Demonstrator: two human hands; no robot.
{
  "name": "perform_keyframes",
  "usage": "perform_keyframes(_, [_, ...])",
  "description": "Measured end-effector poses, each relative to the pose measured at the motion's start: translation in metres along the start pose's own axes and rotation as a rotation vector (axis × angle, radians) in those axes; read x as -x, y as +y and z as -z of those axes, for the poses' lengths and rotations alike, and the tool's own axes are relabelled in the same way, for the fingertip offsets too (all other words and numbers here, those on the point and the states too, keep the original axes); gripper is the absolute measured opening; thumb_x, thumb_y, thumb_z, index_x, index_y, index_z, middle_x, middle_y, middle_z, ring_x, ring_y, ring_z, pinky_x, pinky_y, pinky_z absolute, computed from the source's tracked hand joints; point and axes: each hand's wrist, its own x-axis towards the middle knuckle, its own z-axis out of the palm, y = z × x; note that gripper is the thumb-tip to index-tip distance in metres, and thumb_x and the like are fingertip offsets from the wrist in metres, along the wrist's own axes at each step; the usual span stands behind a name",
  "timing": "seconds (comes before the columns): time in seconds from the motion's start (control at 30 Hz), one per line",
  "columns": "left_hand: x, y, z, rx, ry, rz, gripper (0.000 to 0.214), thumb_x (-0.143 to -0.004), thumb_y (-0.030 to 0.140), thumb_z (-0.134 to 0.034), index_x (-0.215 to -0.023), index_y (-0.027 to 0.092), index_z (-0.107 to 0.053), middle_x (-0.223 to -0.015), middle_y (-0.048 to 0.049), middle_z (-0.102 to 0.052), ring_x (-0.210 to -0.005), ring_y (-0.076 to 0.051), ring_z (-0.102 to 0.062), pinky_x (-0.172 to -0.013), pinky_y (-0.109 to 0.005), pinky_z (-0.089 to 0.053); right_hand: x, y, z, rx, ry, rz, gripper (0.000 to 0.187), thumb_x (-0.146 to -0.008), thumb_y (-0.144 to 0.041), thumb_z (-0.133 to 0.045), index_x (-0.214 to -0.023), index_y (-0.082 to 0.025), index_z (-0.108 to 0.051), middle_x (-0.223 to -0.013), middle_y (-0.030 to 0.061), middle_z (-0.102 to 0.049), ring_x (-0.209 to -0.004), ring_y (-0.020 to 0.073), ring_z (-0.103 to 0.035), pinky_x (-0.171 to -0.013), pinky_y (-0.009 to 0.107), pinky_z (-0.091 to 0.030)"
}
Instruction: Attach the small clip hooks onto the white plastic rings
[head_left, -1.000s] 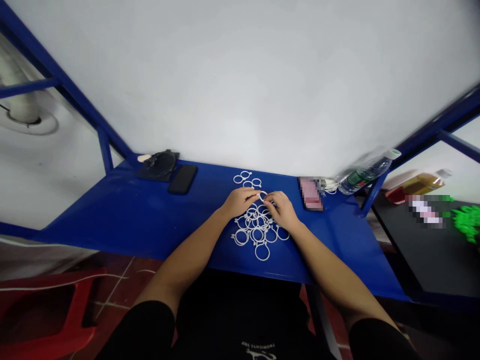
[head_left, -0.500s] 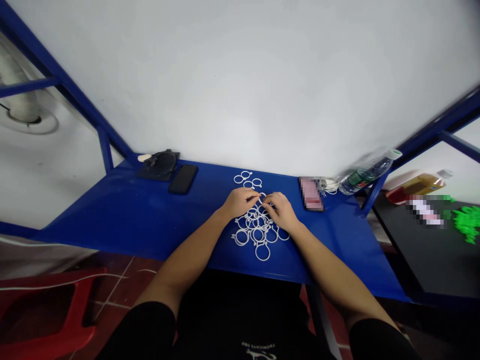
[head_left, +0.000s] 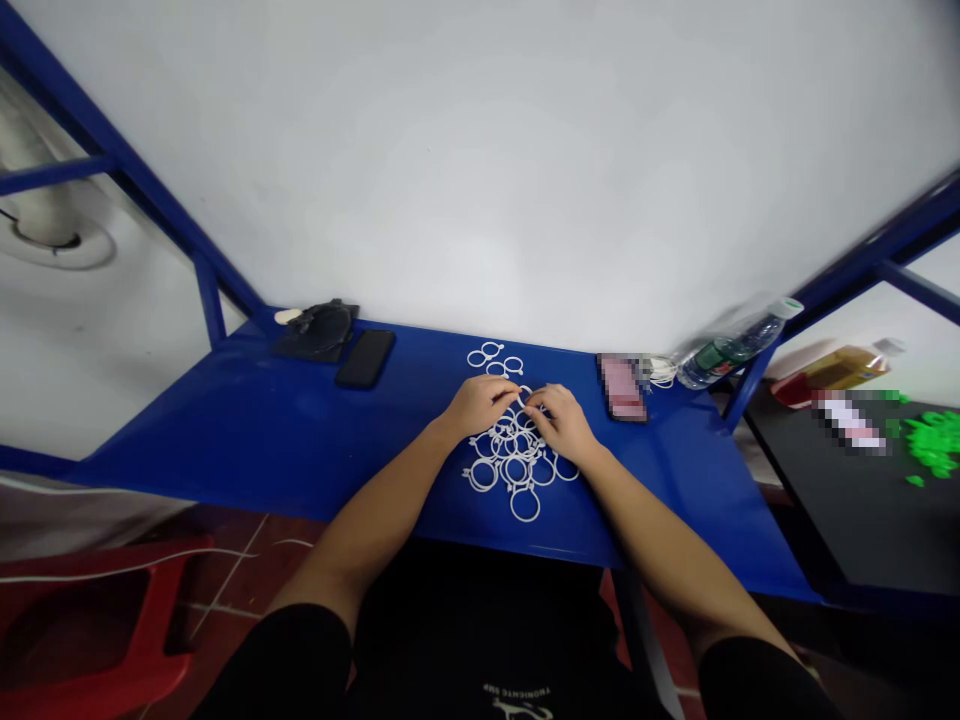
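Note:
Between my two hands is a white plastic ring, above a loose pile of similar rings on the blue table. My left hand comes in from the left, its thumb and fingertips pinched at the ring's left side. From the right, my right hand has its fingers closed on the ring's other side. Fingers cover part of the ring, so its clasp cannot be made out. Just beyond my hands lies a small group of white rings, some touching each other.
A black phone and a dark folded item lie at the back left. Toward the back right are another phone, a white cable and a leaning water bottle. Green pieces lie on the dark side table.
My hands and the ring between them stay in nearly the same place. On the side table at the right, the green pieces have shifted, with a small one now lying apart.

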Motion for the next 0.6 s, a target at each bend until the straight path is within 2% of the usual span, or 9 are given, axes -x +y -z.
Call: perform_keyframes(0.6, [0.0009,0.0014,0.0006,-0.003,-0.014,-0.008,0.016,-0.098,0.017,-0.062,-0.093,0.020,-0.077,-0.090,-0.0036,-0.079,-0.084,-0.016,-0.073,-0.080,-0.030,-0.057,-0.0011,-0.0042,0.0012,0.002,-0.014,-0.027,0.022,-0.106,-0.039,-0.053,-0.094,-0.025,-0.064,-0.098,0.0071,-0.074,-0.093,0.0250,-0.066,-0.091,0.046,-0.049])
